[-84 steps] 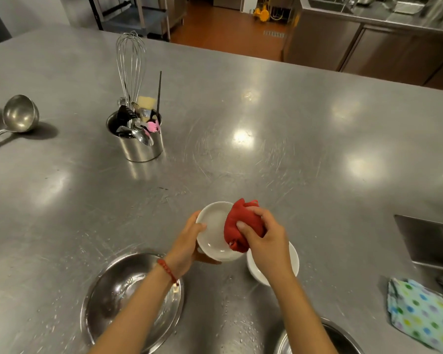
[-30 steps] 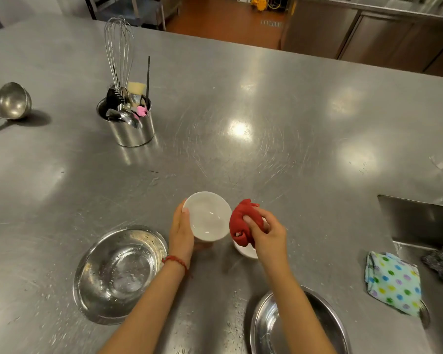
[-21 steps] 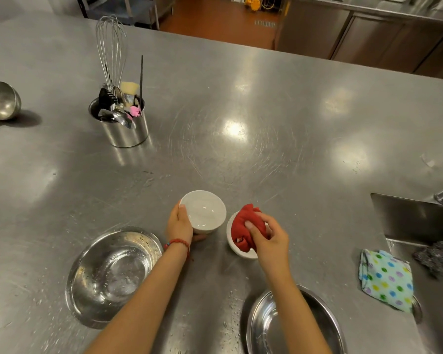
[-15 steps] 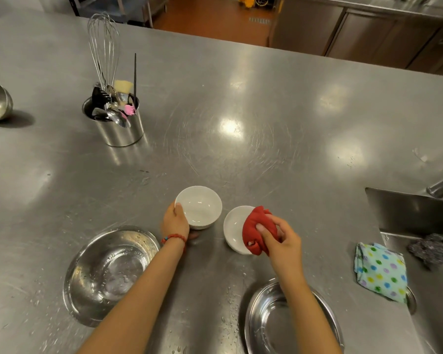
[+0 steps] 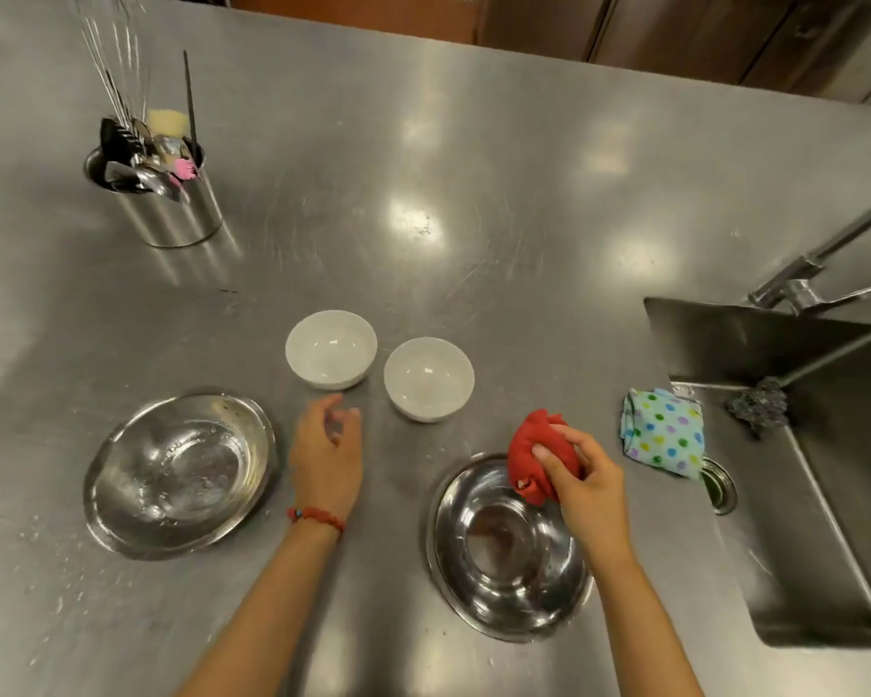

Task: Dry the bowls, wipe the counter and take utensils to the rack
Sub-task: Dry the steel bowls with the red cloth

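Two small white bowls stand upright side by side on the steel counter, the left white bowl and the right white bowl. My left hand hovers just below them, fingers apart, holding nothing. My right hand grips a bunched red cloth over the far rim of the right steel bowl. The left steel bowl has water drops inside. A steel canister of utensils with a whisk stands at the far left.
A dotted cloth lies at the sink's edge. The sink with a faucet and a steel scourer fills the right side. Water drops speckle the counter near the front left.
My left hand set the white bowl down and let go, drawing back. My right hand carried the red cloth from the right white bowl toward me, over the right steel bowl.
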Demonstrator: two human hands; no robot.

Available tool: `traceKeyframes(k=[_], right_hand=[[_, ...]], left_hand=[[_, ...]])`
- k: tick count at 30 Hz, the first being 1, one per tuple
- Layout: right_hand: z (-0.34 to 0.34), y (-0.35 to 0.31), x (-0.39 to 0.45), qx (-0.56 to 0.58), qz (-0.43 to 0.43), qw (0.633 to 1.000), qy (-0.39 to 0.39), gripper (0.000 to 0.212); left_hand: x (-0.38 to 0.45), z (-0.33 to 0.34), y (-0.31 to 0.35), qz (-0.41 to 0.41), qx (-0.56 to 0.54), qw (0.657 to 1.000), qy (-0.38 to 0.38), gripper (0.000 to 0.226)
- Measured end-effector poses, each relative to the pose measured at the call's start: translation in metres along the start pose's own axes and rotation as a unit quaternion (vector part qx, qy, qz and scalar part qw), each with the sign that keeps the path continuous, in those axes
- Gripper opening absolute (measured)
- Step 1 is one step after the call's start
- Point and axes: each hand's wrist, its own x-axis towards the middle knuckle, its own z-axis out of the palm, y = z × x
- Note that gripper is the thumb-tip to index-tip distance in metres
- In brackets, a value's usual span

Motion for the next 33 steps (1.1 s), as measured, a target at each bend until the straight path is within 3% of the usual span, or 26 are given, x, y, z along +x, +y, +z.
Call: traceKeyframes(k=[3,7,14,20,23,28,31,33], right_hand=[[-0.01,0.02,-0.015,-0.084,-0.001,0.996,-0.007,0.03],[-0.02,0.044,-0.034,-0.198,-0.015,0.98,-0.029,0.029],[-0.009,0.065,-0.053,-0.39,-0.014,0.909,-0.147,0.031],[0.012,0.066,-0.054,-0.297,-0.02,0.935,-0.194,0.025],[0.029,0.064,-0.048,-0.32,-0.062,0.929,-0.178,0.026],[0.018,0.061,-0.029,-0.485,-0.072,0.865,-0.102,0.037],[-0.002,0.062,-0.03,-0.512,-0.051,0.846,-0.142,0.033],[-0.008,0.059,-0.032,-0.471,-0.008,0.865,-0.172,0.029]], left_hand=[[-0.05,0.014,-0.02,-0.042,-0.009,0.994,-0.096,0.009],[-0.097,0.029,-0.049,-0.084,-0.008,0.987,-0.14,0.005],[-0.121,0.05,-0.06,-0.058,-0.002,0.993,-0.106,0.024],[-0.124,0.053,-0.066,-0.047,-0.028,0.993,-0.101,0.04],[-0.124,0.052,-0.068,-0.05,-0.036,0.994,-0.096,0.04],[-0.122,0.052,-0.064,-0.044,-0.049,0.997,-0.044,0.041],[-0.12,0.053,-0.061,-0.029,-0.052,0.998,-0.025,0.045],[-0.122,0.056,-0.061,-0.034,-0.057,0.997,-0.029,0.044]])
